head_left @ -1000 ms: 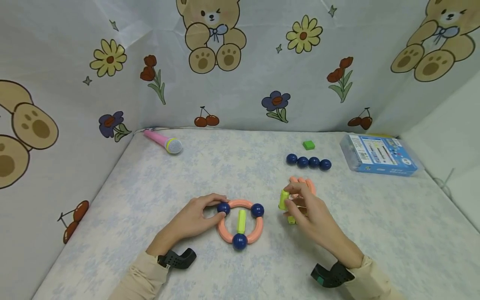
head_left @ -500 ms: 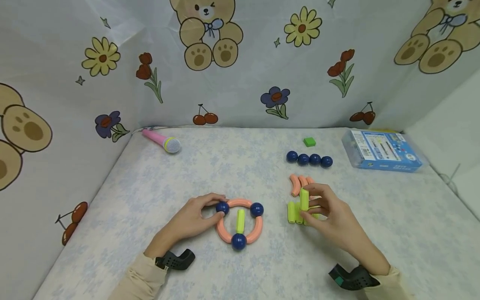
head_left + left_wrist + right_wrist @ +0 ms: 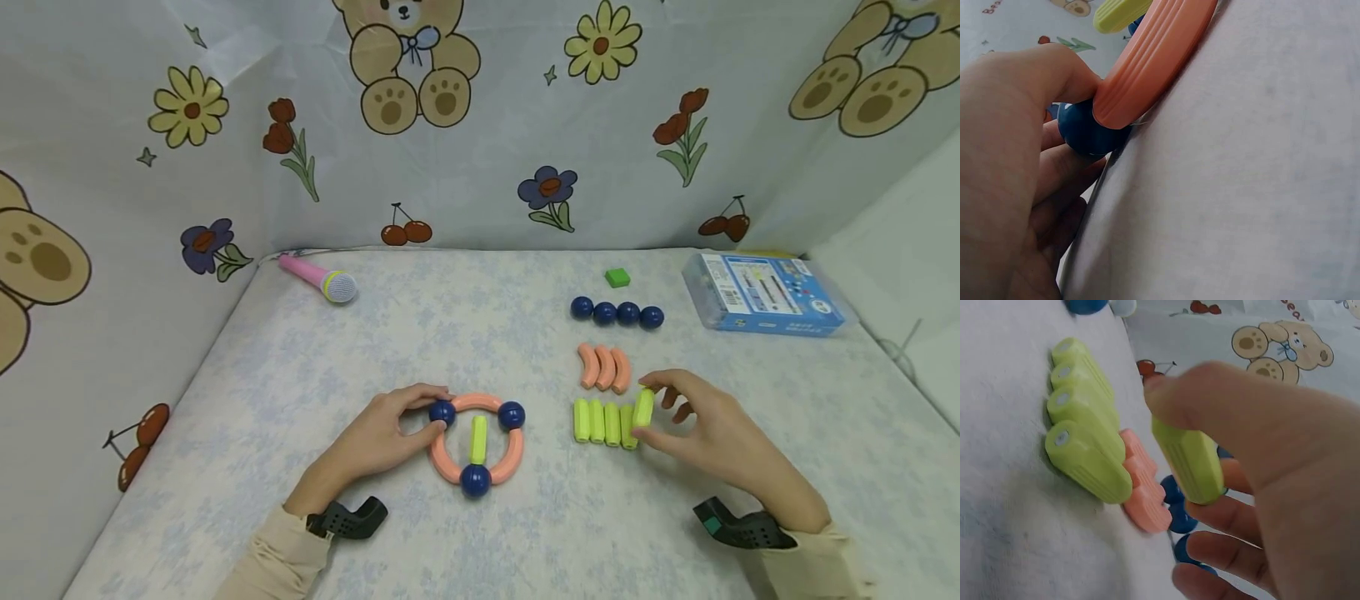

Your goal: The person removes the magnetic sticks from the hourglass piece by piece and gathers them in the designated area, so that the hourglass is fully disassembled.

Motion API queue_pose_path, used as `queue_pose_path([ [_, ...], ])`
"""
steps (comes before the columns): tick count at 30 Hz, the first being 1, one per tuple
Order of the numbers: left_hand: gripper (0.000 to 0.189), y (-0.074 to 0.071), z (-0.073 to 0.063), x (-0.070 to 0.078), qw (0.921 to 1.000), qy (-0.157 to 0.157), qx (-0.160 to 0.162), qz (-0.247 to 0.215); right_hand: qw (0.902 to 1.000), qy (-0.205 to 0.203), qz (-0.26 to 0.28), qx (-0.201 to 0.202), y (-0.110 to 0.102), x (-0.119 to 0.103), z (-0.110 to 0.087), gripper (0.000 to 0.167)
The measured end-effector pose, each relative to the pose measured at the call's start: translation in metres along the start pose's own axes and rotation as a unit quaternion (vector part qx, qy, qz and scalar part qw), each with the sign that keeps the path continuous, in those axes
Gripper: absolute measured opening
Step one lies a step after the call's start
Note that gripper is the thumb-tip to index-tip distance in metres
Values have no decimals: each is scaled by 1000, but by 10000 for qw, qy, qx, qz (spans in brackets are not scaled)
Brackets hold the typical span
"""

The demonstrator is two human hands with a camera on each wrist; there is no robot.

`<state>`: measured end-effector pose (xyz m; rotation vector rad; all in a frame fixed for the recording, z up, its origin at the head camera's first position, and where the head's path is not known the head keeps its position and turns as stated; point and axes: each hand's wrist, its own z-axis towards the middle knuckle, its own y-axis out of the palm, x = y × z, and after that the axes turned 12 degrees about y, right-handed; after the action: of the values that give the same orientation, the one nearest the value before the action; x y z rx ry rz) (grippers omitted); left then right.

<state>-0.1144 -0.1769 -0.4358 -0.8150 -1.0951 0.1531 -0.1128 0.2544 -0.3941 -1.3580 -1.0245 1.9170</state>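
Right hand [image 3: 701, 425] carried its stick [image 3: 643, 407] rightward.
It lay pinched between thumb and fingertips, seemingly raised; left hand [image 3: 378, 433] pinched a ball [image 3: 442, 412].

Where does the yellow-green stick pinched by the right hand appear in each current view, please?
Head: right of centre, the yellow-green stick is in the right hand, at the right end of a row of four similar sticks.
Left wrist: not in it.
Right wrist: just right of centre, the yellow-green stick is between thumb and fingers.
Shared landmark: the printed cloth behind the table shows in all three.
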Motion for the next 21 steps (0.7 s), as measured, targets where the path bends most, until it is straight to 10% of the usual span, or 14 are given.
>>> queue_pose_path([
  [10,38,-1,-1,1,10000,-39,-5,-47,9996,-238,-116,-58,-6,10,0,36],
  [15,38,0,0,1,10000,-4,-1,-17,9976,423,-549,67,-22,25,-3,43],
  [21,39,0,0,1,10000,-47,-8,-31,9832,1391,-862,-812,-30,46,-6,58],
])
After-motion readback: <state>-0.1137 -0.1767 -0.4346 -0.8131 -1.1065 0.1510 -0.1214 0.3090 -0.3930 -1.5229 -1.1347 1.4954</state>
